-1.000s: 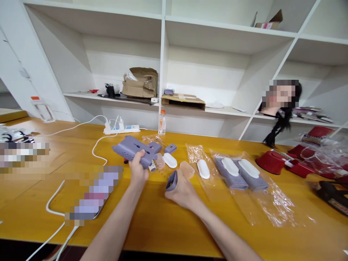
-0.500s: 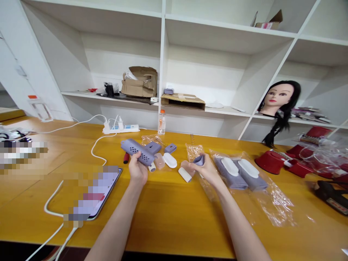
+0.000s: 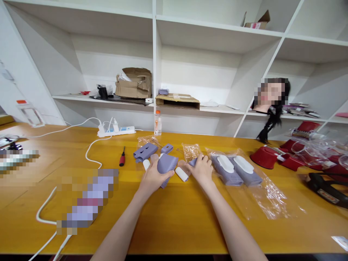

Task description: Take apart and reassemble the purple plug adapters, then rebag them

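Observation:
My left hand [image 3: 152, 178] grips a purple perforated plastic housing [image 3: 166, 165] just above the yellow table [image 3: 174, 221]. My right hand [image 3: 201, 168] is closed on a small purple part [image 3: 193, 162] at the edge of a clear bag [image 3: 190, 150]. A white oblong piece [image 3: 181, 174] lies between the two hands. Another purple piece [image 3: 145, 152] and a small purple block [image 3: 166, 148] lie just behind my left hand. To the right, two purple units with white pads [image 3: 234, 168] sit in clear bags.
A red-handled screwdriver [image 3: 122, 156] lies left of the parts. A white power strip [image 3: 116, 130] with cables and a small bottle [image 3: 157, 123] stand at the table's back. Red objects [image 3: 265, 157] and a mannequin head [image 3: 269, 98] are at the right. Shelves hold cardboard boxes [image 3: 133, 83].
My left hand turned the purple housing and brought it rightward, down toward the table. My right hand carried the small purple part from near me to the clear bag. The screwdriver is now uncovered.

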Demonstrator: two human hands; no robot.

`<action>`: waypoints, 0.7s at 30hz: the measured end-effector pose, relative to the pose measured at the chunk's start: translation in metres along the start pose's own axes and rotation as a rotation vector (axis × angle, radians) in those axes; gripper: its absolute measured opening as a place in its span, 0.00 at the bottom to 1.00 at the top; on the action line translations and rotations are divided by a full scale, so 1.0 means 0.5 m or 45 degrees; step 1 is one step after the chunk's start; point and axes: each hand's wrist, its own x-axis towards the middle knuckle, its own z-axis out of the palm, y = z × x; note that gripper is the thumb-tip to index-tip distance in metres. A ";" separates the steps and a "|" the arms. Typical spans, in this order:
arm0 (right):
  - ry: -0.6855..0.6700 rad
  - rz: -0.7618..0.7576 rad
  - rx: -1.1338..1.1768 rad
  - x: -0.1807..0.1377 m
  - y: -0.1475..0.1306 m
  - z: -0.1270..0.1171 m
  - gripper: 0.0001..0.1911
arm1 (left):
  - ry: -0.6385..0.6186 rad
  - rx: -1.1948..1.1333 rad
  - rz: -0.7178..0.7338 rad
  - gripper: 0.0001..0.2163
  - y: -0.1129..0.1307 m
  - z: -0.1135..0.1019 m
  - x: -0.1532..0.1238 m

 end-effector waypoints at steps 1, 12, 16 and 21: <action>0.001 -0.009 -0.011 0.000 -0.001 0.005 0.39 | -0.032 0.056 -0.005 0.30 0.000 0.000 -0.001; -0.052 -0.155 0.123 0.007 0.018 0.024 0.36 | -0.436 0.485 0.282 0.32 -0.007 -0.043 -0.005; 0.102 -0.295 0.165 0.023 0.015 0.037 0.31 | -0.700 0.801 0.434 0.36 -0.005 -0.056 -0.008; 0.034 -0.386 0.232 0.060 -0.006 0.046 0.28 | -0.782 0.981 0.534 0.40 -0.005 -0.045 -0.009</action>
